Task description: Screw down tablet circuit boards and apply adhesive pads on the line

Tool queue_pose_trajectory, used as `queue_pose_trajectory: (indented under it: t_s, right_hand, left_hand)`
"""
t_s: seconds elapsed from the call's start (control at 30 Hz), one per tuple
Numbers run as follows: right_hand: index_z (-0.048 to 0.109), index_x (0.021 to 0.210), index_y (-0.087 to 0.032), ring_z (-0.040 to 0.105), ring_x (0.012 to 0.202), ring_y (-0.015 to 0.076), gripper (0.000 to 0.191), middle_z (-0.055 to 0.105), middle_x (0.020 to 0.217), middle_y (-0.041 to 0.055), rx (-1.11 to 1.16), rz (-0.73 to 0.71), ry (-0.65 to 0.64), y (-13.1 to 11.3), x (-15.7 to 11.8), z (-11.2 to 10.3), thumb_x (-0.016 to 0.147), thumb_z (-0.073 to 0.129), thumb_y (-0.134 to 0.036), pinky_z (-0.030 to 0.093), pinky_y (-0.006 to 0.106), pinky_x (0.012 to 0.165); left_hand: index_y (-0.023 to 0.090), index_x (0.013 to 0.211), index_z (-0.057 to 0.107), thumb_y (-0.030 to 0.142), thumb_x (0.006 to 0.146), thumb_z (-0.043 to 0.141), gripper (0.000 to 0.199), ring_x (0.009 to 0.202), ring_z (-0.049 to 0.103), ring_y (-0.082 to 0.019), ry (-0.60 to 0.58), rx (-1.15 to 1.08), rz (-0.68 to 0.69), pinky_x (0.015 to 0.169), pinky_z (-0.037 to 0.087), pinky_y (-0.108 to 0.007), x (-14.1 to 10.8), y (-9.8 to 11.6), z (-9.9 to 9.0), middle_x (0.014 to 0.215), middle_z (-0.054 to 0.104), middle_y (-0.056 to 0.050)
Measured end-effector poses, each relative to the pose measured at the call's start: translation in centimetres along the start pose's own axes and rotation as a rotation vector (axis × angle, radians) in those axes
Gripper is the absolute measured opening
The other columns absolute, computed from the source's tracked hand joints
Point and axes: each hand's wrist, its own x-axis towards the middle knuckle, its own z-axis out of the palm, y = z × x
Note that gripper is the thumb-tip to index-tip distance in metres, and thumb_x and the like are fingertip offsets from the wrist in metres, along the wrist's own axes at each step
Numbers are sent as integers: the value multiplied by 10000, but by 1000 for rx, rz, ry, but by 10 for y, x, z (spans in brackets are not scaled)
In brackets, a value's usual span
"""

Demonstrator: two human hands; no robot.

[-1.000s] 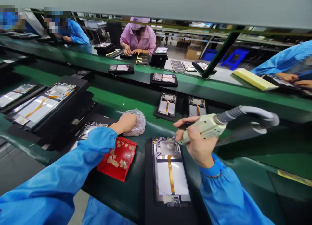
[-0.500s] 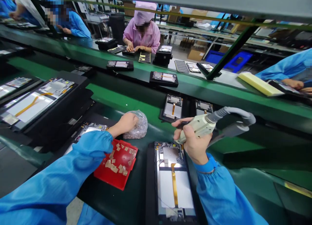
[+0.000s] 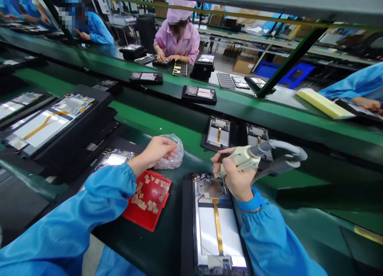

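Observation:
My right hand [image 3: 238,179] is wrapped round a cream-coloured electric screwdriver [image 3: 243,159], whose grey cable curves off to the right. Below it lies an opened tablet [image 3: 221,228] on a black holder, its circuit board, metal plates and orange ribbon cable exposed; the screwdriver's tip is hidden. My left hand [image 3: 160,148] is closed in a pinch above a clear plastic bag [image 3: 175,160] of tiny parts that look like screws. Whatever its fingertips hold is too small to make out. Under my left sleeve sits a red tray [image 3: 140,220] with scraps of beige tape.
Several more opened tablets lie around, one stacked at left [image 3: 48,122] and one beyond the screwdriver [image 3: 219,133]. A green conveyor [image 3: 140,118] runs across. Opposite, a person in pink [image 3: 178,38] works at the bench; a blue sleeve [image 3: 353,82] shows at right.
My left hand has lifted from inside the plastic bag to just above it, fingers pinched. My right hand keeps the screwdriver at nearly the same place, and the view has shifted slightly.

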Motion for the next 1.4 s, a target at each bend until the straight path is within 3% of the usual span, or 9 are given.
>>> queue_pose_trajectory:
  t_s: [0.13,0.23,0.33,0.4,0.9,1.13,1.2,1.33,1.4]
  right_hand:
    - [660,930,-189,629,465,135,232,738,763,19,13,-15,30,-8,1,0,856,764,-382,538,298,489]
    - [663,942,-210,628,449,139,223,747,824,31,119,-20,78,-31,-4,4,855,755,-394,503,286,423]
    - [651,954,-216,607,413,138,258,743,813,35,242,-37,96,-61,-16,8,887,702,-460,484,287,394]
    - [650,944,-205,594,393,136,300,742,792,38,270,-33,83,-76,-28,10,887,690,-497,485,291,393]
    - [687,946,-187,639,414,167,318,754,811,55,292,-60,49,-116,-104,7,856,745,-487,503,311,409]
    - [689,1006,-199,636,418,159,304,754,841,64,278,-55,-42,-115,-141,5,868,742,-465,505,295,393]
    - [690,1041,-203,643,438,157,305,756,865,74,250,-37,-87,-109,-155,4,873,745,-452,517,296,412]
    - [707,1078,-205,668,495,158,292,759,913,92,193,-2,-132,-94,-177,-1,873,759,-405,534,289,454]
    - [713,1085,-209,673,506,157,290,760,923,92,193,12,-132,-88,-180,-2,868,767,-394,535,285,463]
  left_hand:
    - [109,846,730,148,826,638,102,569,647,-138,-143,27,75,502,519,-240,-35,-3,29,758,742,-80]
    - [157,847,756,171,835,650,107,618,669,-157,-235,188,238,554,511,-247,-70,-6,57,736,746,-46]
    - [183,805,765,165,852,650,126,623,641,-150,-253,363,434,615,482,-252,-101,-7,78,696,733,-16]
    - [182,812,769,136,850,648,135,627,637,-145,-257,397,489,628,466,-245,-117,-8,86,698,733,-7]
    - [160,864,773,135,858,648,127,666,687,-156,-301,457,534,631,462,-231,-183,-28,94,767,769,-28]
    - [165,974,765,143,924,535,237,866,744,-257,-420,637,601,774,522,-326,-206,-42,94,936,789,-98]
    - [169,944,757,131,906,559,206,825,746,-244,-445,546,518,749,538,-320,-206,-51,91,886,781,-91]
    - [128,809,687,115,826,676,23,575,684,-170,-389,80,12,563,544,-255,-199,-66,83,648,707,-49]
    - [109,802,659,76,807,683,42,580,690,-153,-355,-140,-158,586,574,-257,-195,-69,80,666,719,-61]
